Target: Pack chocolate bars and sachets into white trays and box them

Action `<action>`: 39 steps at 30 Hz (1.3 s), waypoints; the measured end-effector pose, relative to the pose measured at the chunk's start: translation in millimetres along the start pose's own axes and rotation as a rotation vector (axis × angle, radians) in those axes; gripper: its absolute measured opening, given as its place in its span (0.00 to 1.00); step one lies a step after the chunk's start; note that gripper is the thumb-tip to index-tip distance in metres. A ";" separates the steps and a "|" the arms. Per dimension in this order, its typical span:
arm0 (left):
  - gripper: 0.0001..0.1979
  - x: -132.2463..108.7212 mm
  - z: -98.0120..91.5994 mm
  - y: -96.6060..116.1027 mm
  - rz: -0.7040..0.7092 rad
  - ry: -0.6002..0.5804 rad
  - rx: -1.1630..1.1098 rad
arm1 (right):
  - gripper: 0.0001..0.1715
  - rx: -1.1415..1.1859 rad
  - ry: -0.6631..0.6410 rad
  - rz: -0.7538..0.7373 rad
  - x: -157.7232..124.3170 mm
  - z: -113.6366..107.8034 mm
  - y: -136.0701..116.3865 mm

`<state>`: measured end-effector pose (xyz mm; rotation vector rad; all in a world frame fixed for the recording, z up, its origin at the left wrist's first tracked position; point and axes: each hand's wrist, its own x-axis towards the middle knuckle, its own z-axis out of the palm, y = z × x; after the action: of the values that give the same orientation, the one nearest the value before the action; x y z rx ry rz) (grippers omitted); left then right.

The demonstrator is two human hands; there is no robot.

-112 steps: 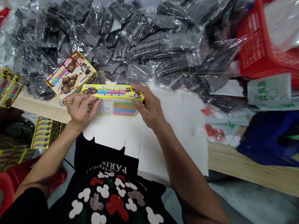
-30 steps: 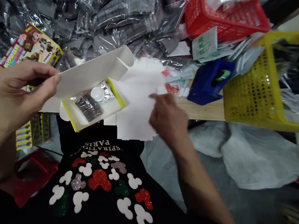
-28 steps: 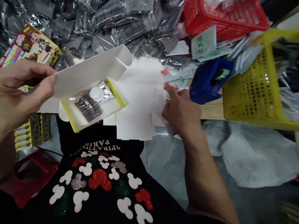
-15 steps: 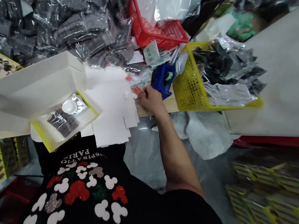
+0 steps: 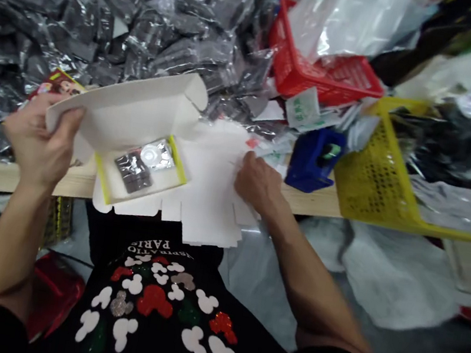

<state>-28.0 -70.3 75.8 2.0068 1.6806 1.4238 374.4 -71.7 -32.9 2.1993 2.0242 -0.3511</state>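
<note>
Right hand (image 5: 259,183) came back left from the blue holder (image 5: 316,159) just now. On my feed, left hand (image 5: 47,140) pinches the open box (image 5: 136,125) by its lid, near the table's (image 5: 82,183) front edge; upside-down PARIS on the shirt (image 5: 175,334); overhanging white card (image 5: 211,184) leaves sliding room; right fingers curled, can't tell if they're gripping; green-printed packet's (image 5: 303,108) too blurry to read.

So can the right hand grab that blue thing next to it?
Probably yes: the blue thing sits close beside the right hand, and nothing tall seems to stand between them, though I can't tell whether that hand already holds something.
</note>
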 end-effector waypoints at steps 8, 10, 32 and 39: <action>0.16 12.4 13.8 -5.5 -0.058 -0.042 0.050 | 0.20 0.437 0.281 -0.439 -5.5 -12.4 -36.8; 0.20 11.6 13.9 -14.8 -0.080 -0.034 0.064 | 0.18 0.554 0.339 -0.655 -13.5 -17.4 -65.4; 0.28 -107.1 6.3 -7.6 -0.137 -0.349 -0.046 | 0.30 0.637 0.177 -0.777 12.6 -53.4 -80.1; 0.32 -102.3 5.9 -17.2 -0.241 -0.320 -0.084 | 0.31 0.569 0.173 -0.749 19.7 -49.9 -78.5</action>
<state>-26.6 -146.8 5.6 1.7996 1.6254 1.0149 301.8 -33.0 14.8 1.6173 3.1056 -0.9332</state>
